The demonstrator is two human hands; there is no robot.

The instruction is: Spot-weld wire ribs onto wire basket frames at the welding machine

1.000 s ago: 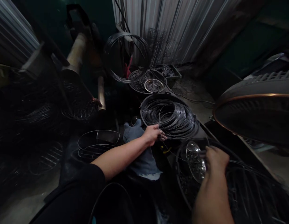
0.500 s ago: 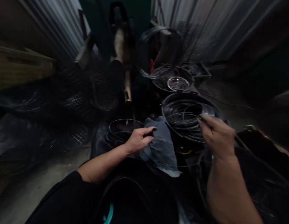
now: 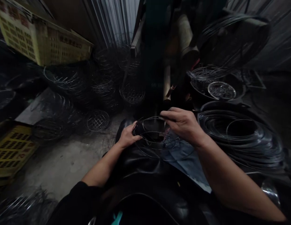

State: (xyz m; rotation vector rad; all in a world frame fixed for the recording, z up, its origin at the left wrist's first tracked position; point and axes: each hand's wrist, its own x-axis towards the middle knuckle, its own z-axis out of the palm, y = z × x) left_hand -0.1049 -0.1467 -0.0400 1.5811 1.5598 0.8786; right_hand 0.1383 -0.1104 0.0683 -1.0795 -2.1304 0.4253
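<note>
My left hand [image 3: 128, 136] is closed on the near-left side of several thin wire rings [image 3: 152, 142] over my lap. My right hand [image 3: 184, 124] has its thumb and fingers pinched together at the far right of the rings, where a wire meets the fingertips. Dim light blurs how many rings each hand holds. Dark, shiny apron material [image 3: 145, 172] covers my lap below them. Blue denim-like cloth [image 3: 186, 159] lies under my right forearm. In front of my hands stands a dark machine with a pale rod [image 3: 167, 82] pointing down.
To the right is a tub of wire rings [image 3: 244, 147]; behind it, a pan holds a small round dish [image 3: 222, 90]. A large wire coil [image 3: 232, 40] hangs above. On the left are yellow crates [image 3: 58, 47], a round wire grid [image 3: 98, 121] and stacked wire pieces [image 3: 65, 82].
My view has turned left. My right hand has moved from the tub of rings to the rings over my lap. My left hand, previously by the cloth, now grips the rings.
</note>
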